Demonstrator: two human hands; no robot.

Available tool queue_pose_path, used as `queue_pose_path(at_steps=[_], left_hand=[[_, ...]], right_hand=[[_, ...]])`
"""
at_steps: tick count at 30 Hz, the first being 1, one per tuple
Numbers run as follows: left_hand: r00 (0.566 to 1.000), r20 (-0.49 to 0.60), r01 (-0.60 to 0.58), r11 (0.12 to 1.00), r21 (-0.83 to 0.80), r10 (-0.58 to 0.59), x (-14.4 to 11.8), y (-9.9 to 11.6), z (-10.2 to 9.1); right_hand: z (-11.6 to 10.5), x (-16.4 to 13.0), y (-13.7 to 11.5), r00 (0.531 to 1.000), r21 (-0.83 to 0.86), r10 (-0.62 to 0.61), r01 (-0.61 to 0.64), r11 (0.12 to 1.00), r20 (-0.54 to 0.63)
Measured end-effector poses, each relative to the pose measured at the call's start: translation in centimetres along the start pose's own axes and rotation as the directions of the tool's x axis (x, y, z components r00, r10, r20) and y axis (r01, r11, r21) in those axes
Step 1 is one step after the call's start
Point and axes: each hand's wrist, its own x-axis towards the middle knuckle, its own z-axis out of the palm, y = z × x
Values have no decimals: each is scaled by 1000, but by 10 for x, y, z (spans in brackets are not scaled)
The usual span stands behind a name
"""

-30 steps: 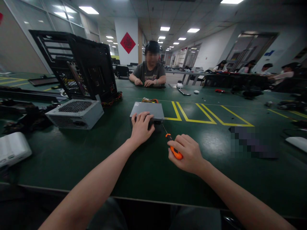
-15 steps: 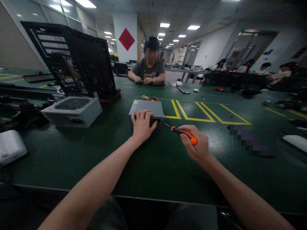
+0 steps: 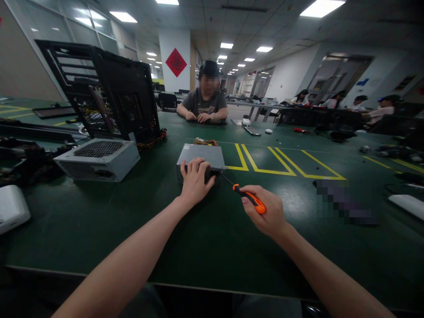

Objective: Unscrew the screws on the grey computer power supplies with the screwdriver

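While the left hand [image 3: 194,182] presses flat, fingers spread, on the near edge of a small grey power supply [image 3: 201,157], the right hand [image 3: 266,211] is clenched round the orange handle of a screwdriver [image 3: 245,196]. Its thin shaft slants toward the box's near right corner; whether the tip is seated cannot be told. Step in hand, by my reading: working a screw at that corner. Next move would call for the tip square in the head and the box braced against twist.

Box: matte sheet metal, flat rectangular, coloured wires [image 3: 205,141] at the far end. It lies mid-surface [image 3: 99,221], dark green and faintly glossy with yellow lines. Left: a larger pale supply [image 3: 97,159] with perforated grille, and an open black computer case [image 3: 109,101]. A person [image 3: 204,104] sits opposite.
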Motion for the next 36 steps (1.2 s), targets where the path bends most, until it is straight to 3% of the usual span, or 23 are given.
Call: queue_pose_path(at_steps=[5, 11, 16, 24, 29, 36], left_hand=[[993, 47, -108, 994, -17, 108, -4, -3, -7], [987, 69, -145, 989, -29, 147, -4, -1, -10], [987, 93, -127, 991, -27, 129, -4, 0, -9], [985, 140, -96, 994, -46, 102, -3, 1, -13], [983, 146, -102, 994, -46, 108, -3, 1, -13], [991, 90, -99, 994, -35, 102, -5, 2, -11]], right_hand=[[2, -2, 0, 999, -14, -41, 42, 999, 33], [2, -2, -1, 998, -45, -48, 49, 998, 38], [2, -1, -6, 997, -83, -73, 74, 994, 16], [6, -3, -19, 973, -222, -188, 214, 951, 135], [6, -5, -20, 985, -211, -117, 142, 967, 124], [11, -6, -25, 963, -228, -167, 215, 950, 210]])
